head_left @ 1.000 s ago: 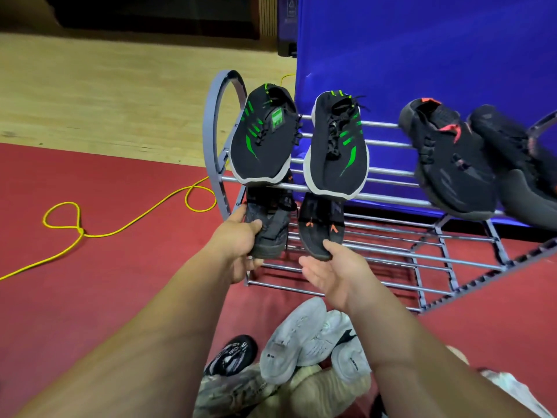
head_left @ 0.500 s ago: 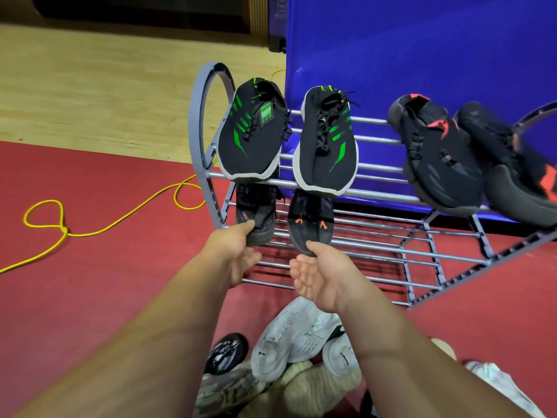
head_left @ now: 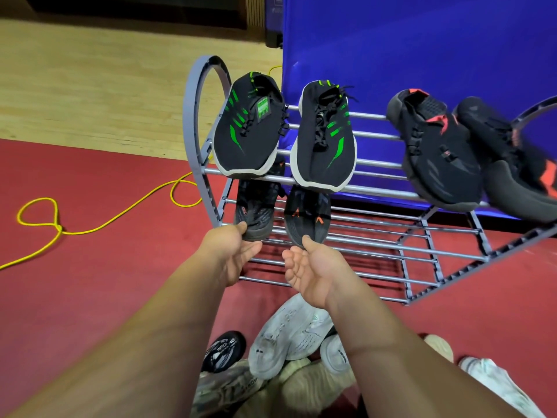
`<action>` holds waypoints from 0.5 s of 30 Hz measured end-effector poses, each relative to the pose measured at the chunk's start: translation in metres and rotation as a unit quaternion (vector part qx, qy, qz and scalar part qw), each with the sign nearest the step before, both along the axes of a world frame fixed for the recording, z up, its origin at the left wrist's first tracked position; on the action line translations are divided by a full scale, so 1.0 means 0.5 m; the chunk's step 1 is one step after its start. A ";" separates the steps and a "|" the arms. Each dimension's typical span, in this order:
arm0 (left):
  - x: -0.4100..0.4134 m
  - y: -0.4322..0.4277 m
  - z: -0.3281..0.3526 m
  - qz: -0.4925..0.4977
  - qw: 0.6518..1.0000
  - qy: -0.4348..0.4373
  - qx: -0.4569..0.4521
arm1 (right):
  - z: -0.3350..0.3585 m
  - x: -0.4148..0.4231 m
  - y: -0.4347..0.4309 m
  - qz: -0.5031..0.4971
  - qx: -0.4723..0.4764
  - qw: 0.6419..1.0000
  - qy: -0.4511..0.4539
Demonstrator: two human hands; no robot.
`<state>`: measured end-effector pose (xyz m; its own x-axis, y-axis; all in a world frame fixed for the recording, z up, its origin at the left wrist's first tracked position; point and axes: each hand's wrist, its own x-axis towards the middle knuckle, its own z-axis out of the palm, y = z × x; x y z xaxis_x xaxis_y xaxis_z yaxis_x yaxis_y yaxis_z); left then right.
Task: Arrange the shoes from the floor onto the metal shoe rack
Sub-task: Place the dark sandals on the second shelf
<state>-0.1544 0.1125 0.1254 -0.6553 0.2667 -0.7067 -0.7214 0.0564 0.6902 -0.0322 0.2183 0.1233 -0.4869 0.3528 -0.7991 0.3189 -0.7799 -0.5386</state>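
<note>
Down on the rack (head_left: 391,247), left hand (head_left: 232,254) pinches left shoe (head_left: 256,212); slack right hand (head_left: 307,273) touches right shoe (head_left: 307,218).

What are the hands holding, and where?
The left hand pinches the left dark shoe by its toe. The right hand only touches the right dark shoe at its toe.

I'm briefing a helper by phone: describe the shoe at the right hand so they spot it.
Find the metal shoe rack before the blue panel. On its lower tier, under the green-striped pair, lie two dark shoes. Take the right one: only it bears two orange chevrons.
</note>
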 end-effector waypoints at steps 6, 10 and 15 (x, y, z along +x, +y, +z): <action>0.000 0.005 -0.003 0.000 1.000 0.017 0.002 | -0.015 0.003 0.009 0.015 0.022 1.000 -0.008; -0.001 -0.003 0.004 -0.022 1.000 0.018 -0.011 | -0.014 0.011 0.022 0.039 0.033 0.999 -0.013; 0.036 -0.033 0.041 -0.098 0.993 0.003 -0.068 | 0.017 0.058 0.050 0.103 0.076 0.991 -0.043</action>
<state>-0.1364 0.0961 0.1458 -0.6049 0.2917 -0.7409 -0.6828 0.2886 0.6712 -0.0030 0.2432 0.1316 -0.4928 0.3722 -0.7865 0.5131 -0.6058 -0.6081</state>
